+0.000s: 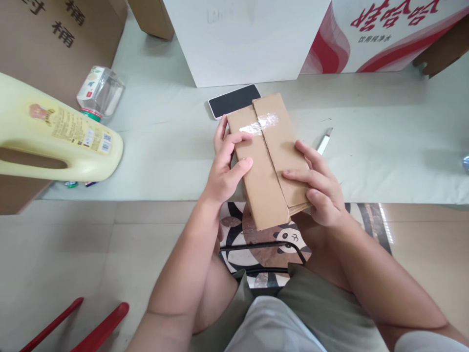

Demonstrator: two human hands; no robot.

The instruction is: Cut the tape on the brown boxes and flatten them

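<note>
Between my hands is a flat brown cardboard box (271, 161), tilted and held above the table's near edge. A seam runs along its top face, with a strip of shiny clear tape across it near the far end. My left hand (229, 161) grips the left side, thumb and a finger on the top face. My right hand (322, 188) holds the right near corner, its fingers resting on the flap. Just beyond the box lies a phone (230, 101), partly covered by it. To the right, a utility knife (325, 141) with a white handle lies on the table.
A large yellow jug (62, 127) and a clear plastic bottle (102, 93) are at the left. A white box (249, 44) and a red-and-white carton (388, 39) stand along the back of the pale table (164, 161). Red legs (102, 327) show on the floor at lower left.
</note>
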